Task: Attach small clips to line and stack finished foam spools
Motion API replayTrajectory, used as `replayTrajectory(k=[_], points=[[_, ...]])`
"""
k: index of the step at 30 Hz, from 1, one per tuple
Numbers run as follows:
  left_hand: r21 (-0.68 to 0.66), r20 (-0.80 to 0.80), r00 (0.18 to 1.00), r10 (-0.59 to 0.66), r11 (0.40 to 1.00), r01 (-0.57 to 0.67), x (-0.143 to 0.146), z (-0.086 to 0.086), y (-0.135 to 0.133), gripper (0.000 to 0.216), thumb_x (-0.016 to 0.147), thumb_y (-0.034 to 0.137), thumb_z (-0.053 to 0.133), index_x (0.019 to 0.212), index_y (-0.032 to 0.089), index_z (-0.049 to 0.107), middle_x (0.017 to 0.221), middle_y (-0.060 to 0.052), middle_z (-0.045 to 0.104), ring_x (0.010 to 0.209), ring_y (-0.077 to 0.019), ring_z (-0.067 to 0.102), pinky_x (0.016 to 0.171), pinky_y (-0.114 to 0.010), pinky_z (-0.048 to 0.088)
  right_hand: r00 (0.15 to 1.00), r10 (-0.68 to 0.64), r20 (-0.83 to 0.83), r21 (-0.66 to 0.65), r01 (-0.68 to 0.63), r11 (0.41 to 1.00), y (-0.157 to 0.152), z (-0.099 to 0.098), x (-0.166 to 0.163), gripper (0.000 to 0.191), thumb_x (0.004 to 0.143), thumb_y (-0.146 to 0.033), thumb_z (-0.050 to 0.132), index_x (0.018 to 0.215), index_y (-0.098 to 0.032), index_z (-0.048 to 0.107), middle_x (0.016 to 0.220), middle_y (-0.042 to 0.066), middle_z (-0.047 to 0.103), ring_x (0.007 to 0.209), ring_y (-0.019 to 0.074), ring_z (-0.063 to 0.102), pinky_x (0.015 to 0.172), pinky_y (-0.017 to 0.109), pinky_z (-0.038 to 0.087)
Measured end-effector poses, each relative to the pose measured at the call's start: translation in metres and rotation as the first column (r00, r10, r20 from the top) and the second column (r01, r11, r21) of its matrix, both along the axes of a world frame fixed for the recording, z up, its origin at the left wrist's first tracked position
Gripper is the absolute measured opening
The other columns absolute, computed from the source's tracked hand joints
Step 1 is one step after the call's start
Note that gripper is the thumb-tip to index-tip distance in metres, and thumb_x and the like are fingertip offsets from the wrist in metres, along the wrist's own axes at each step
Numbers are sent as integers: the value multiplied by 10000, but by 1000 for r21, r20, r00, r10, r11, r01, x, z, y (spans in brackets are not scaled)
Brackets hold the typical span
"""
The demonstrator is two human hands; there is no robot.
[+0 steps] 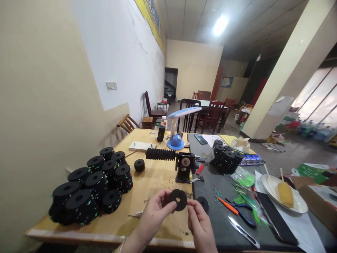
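Note:
A black foam disc [178, 199] with a small centre hole is held up above the table's near edge. My left hand [156, 213] pinches its left rim between thumb and fingers. My right hand [199, 222] has its fingers closed at the disc's right rim. Just beyond, a black clamp tool [185, 168] carries a horizontal row of discs on a rod [160, 154]. Another black disc [203, 203] lies flat on the dark mat right of my hands.
Stacks of black discs with coloured flecks [92, 184] fill the wooden table [155, 175] at left; more stacks [226, 158] stand on the dark mat [223, 225]. A blue desk lamp [176, 140], orange cutters [231, 207], green fibres [244, 181] and a plate with corn [285, 195] lie right.

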State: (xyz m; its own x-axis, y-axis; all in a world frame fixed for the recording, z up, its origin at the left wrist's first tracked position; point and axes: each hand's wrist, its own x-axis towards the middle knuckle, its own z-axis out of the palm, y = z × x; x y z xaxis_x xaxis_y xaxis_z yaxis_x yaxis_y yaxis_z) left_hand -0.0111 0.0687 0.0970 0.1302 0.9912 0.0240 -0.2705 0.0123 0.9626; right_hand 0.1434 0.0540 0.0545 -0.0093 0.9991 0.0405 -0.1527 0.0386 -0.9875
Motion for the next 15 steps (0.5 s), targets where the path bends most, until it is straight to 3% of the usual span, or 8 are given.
replayTrajectory(k=[3, 8, 12, 15], points=[[-54, 65, 997, 44, 998, -40, 6, -12, -3, 261, 707, 337, 784, 860, 169, 658, 833, -26, 694, 775, -165, 618, 660, -246, 505, 999, -16, -27, -1, 16, 1000, 0, -8, -7, 645, 793, -687, 565, 1150, -150, 553, 496, -128, 234, 427, 83, 197, 424, 209, 148], [-31, 102, 993, 56, 998, -54, 13, -24, -10, 250, 718, 334, 786, 837, 176, 632, 816, -24, 684, 794, -171, 625, 708, -262, 506, 994, 63, -88, -49, -67, 997, 2, -6, -9, 577, 721, -695, 642, 938, -162, 602, 445, -136, 263, 391, 61, 181, 388, 198, 126], [145, 12, 988, -154, 978, 151, 1, -27, -10, 404, 708, 308, 798, 1063, 198, 640, 1032, -83, 691, 963, -240, 634, 845, -338, 497, 939, 161, -303, -145, -213, 966, 3, 2, 0, 479, 698, -614, 721, 830, -168, 606, 360, -167, 232, 332, 34, 100, 332, 179, 83], [215, -67, 975, -210, 951, 220, -9, -29, -8, 598, 687, 249, 810, 1236, 248, 573, 1223, -103, 623, 1081, -279, 600, 904, -370, 485, 857, 255, -448, -187, -369, 910, -1, 5, 5, 414, 714, -539, 744, 821, -160, 619, 328, -178, 230, 304, 23, 74, 306, 165, 83]])
